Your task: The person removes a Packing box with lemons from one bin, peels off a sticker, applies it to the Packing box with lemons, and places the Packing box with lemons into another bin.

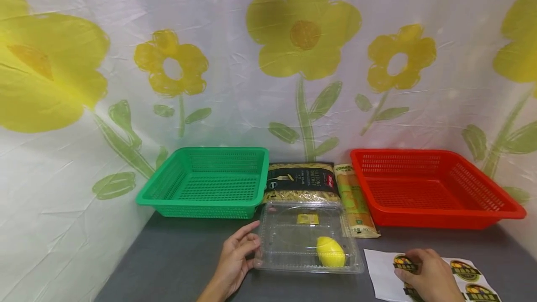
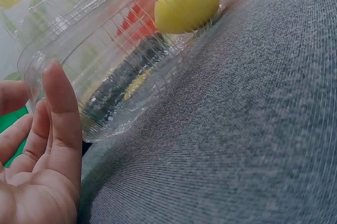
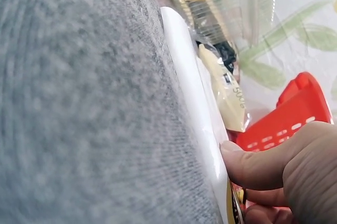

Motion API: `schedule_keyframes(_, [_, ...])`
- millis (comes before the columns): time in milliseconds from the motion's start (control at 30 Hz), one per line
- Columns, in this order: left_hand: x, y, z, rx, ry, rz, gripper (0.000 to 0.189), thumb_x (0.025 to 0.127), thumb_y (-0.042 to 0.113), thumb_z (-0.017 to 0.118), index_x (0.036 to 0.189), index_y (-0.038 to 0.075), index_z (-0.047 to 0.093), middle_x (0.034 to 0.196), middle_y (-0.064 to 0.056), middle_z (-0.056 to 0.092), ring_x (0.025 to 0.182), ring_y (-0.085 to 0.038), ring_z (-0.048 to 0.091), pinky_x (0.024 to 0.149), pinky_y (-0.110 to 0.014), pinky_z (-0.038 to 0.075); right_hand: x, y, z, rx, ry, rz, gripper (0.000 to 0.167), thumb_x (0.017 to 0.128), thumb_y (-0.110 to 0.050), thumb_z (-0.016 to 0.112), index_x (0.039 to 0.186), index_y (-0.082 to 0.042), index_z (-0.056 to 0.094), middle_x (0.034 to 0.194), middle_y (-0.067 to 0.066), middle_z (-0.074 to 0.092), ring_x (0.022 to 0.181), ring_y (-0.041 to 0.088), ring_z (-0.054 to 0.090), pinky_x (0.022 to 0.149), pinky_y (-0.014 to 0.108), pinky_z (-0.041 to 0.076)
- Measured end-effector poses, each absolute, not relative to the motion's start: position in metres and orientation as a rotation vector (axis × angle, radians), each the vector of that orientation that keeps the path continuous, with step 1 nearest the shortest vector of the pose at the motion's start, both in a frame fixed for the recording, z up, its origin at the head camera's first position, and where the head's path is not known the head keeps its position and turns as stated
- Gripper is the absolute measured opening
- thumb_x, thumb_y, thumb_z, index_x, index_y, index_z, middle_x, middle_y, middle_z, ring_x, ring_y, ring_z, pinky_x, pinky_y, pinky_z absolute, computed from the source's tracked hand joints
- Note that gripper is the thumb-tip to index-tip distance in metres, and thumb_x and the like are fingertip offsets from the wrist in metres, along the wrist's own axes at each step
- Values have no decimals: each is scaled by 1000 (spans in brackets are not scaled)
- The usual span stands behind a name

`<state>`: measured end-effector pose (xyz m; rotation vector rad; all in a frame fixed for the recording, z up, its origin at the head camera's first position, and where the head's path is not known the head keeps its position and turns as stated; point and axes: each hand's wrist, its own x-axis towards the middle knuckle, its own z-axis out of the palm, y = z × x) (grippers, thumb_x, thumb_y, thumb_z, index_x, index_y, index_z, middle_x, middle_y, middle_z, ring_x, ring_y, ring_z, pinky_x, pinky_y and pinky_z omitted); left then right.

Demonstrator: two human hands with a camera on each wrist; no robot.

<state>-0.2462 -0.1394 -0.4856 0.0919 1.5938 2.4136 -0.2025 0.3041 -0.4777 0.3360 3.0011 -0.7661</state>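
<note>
A clear plastic clamshell box [image 1: 289, 241] stands at the centre of the table. Inside it lie a lemon [image 1: 331, 252] and a small yellow packet [image 1: 308, 219]. My left hand [image 1: 236, 257] holds the box by its left edge; in the left wrist view the thumb [image 2: 62, 108] lies against the box's corner. To the right is a white sheet of round black-and-yellow stickers [image 1: 464, 270]. My right hand [image 1: 432, 274] pinches this sheet at one of its stickers, thumb [image 3: 239, 163] on the white face. Part of the sheet is hidden under that hand.
A green basket [image 1: 201, 208] stands at the back left, a red basket [image 1: 436, 218] at the back right. Between them, behind the box, lie a pasta bag [image 1: 304, 178] and a long noodle packet [image 1: 356, 199]. A flowered curtain [image 1: 235, 106] hangs behind.
</note>
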Motion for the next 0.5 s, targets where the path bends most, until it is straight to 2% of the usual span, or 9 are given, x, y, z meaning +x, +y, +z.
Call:
schedule_keyframes(200, [-247, -138, -486, 92, 1598, 2422, 63, 97, 10, 66, 153, 2, 39, 99, -1, 60, 77, -10, 58, 58, -26, 56, -204, 303, -474, 420, 2946, -845, 72, 69, -42, 93, 109, 7, 58, 93, 17, 59, 84, 28, 56, 74, 48, 51])
schedule_keyframes(367, [-247, -138, -487, 92, 1591, 2415, 64, 97, 11, 67, 154, 2, 38, 99, -1, 60, 77, -11, 58, 59, -26, 57, -204, 304, -474, 417, 2973, -863, 73, 67, -41, 94, 109, 5, 58, 89, 12, 59, 81, 26, 56, 71, 45, 49])
schedule_keyframes(500, [-247, -139, -487, 89, 1588, 2413, 65, 97, 12, 67, 154, 2, 38, 99, -1, 60, 77, -11, 57, 58, -26, 57, -203, 303, -475, 368, 3012, -855, 60, 71, -34, 93, 107, 2, 63, 89, 9, 61, 80, 24, 57, 70, 44, 50])
